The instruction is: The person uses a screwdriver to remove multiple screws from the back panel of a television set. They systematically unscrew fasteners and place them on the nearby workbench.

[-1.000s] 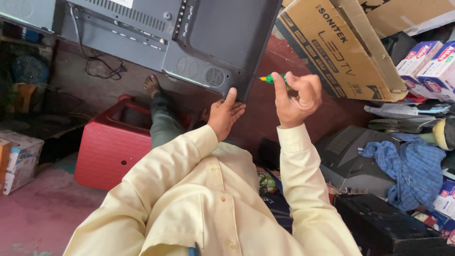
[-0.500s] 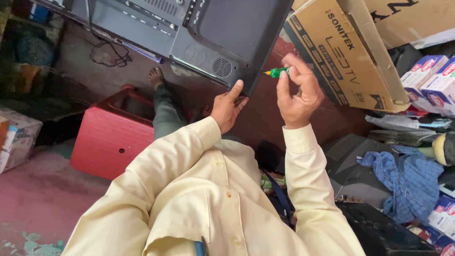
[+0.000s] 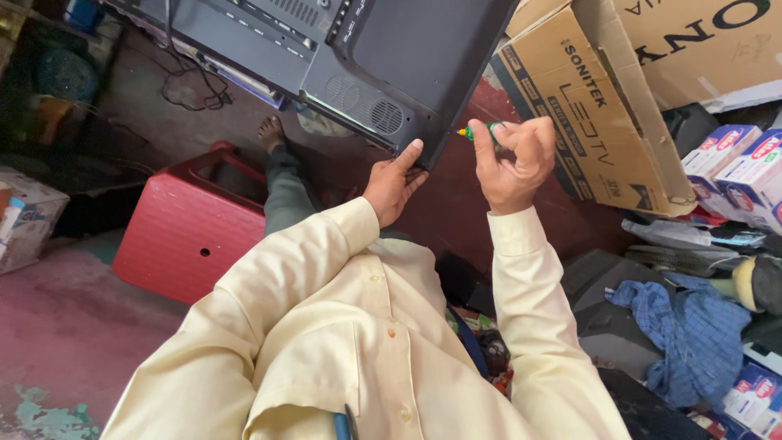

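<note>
Pinching a green-handled screwdriver [image 3: 476,130] in curled fingers, the right hand [image 3: 513,159] holds its tip against the near right edge of the dark flat-screen television back [image 3: 407,49]. The left hand [image 3: 395,183], fingers loosely spread, braces the panel's lower corner. Right of both, a cardboard box [image 3: 603,122] leans; a red plastic stool [image 3: 187,236] sits left.

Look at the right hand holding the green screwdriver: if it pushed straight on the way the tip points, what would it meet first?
Most likely the dark edge of the television back panel; the right hand aims the green screwdriver leftward at it, though depth is unclear.
</note>
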